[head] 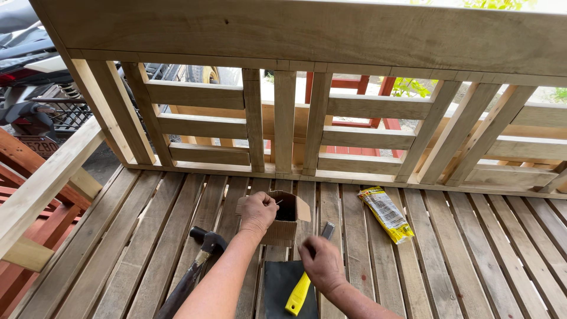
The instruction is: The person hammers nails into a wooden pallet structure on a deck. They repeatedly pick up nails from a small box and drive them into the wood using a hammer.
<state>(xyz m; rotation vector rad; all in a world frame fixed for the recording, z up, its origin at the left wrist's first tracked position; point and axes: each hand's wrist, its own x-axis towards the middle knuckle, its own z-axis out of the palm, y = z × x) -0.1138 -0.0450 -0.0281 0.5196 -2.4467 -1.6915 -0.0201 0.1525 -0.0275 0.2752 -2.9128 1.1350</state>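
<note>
My left hand (258,211) hovers over a small open cardboard box (289,224) on the slatted wooden bench seat (460,260), pinching a thin nail between the fingertips. My right hand (322,263) is closed around a yellow-handled tool (298,293), whose grey metal tip (328,230) points up toward the box. The tool's handle lies over a black sheet (277,283) on the slats.
A hammer with a black head (208,241) lies on the slats left of my left arm. A yellow and clear packet (387,214) lies to the right. The bench's slatted wooden backrest (283,118) rises behind. A parked scooter (23,65) stands at far left.
</note>
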